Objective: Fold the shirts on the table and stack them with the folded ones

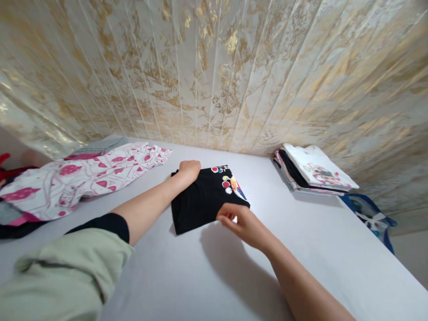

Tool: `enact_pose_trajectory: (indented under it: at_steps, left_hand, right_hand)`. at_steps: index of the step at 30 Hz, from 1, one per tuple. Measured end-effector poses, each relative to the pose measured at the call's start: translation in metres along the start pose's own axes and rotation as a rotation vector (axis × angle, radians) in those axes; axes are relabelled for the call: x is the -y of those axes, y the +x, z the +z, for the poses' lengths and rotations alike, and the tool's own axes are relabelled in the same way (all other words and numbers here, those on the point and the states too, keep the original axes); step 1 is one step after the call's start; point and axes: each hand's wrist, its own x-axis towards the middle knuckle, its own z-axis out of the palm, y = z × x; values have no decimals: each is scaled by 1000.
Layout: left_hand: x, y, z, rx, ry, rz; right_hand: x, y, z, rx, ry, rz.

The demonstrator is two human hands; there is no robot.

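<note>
A black T-shirt (200, 203), folded into a compact rectangle, lies on the white table in front of me. A colourful print shows along its right side. My left hand (189, 171) is closed at the shirt's far left edge, its fingertips hidden behind the back of the hand. At the near edge, toward the right corner, my right hand (242, 223) pinches the cloth between thumb and fingers.
A stack of folded clothes (317, 171), white on top, sits at the table's far right. Pink-and-white printed clothing (100, 176) lies loosely at the left over other garments. Beyond the right edge is a blue-trimmed clear bag (371, 218). A gold-patterned curtain (214, 76) hangs behind the white table (174, 276).
</note>
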Motion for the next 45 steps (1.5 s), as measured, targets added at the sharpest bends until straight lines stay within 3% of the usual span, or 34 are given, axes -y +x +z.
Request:
enact_pose_trajectory:
  at_steps: [2,4,7,12,17,20,22,25,28,31,33,40,45]
  left_hand:
    - [-19,9,3,-19,-15,41]
    - [-34,14,7,-35,-29,76]
    - [-50,23,9,-59,-39,121]
    - [-75,31,12,-118,-47,229]
    - [-118,9,28,-158,-96,477]
    - [-128,-10,37,-157,-144,633]
    - [-121,-21,38,-135,-221,729]
    - [-89,-35,33,-172,-350,766]
    - [-46,-47,25,-304,-376,536]
    - [-7,-55,26,-354,-365,257]
    - [10,-59,33,-346,-369,160]
    - [23,-63,60,-363,-487,153]
    - [24,-60,63,-354,-509,159]
  right_hand:
    - [-24,5,-10,-276,-176,113]
    - [-44,9,-18,-340,-374,242]
    - [-51,9,-20,-232,-481,328]
    - [-14,5,1,-67,-443,244]
    - [8,0,16,20,-102,-59]
    - [3,-2,5,86,94,-96]
    - [-9,-2,-8,21,147,-23]
    - [-37,2,-23,-265,81,86]
    - [-67,9,-23,-434,-111,127]
    - [-83,16,-13,-456,-262,92]
    - [-85,18,-5,-446,-347,99]
    - [-86,20,6,-385,-493,292]
    - [-79,19,10,-425,-514,201]
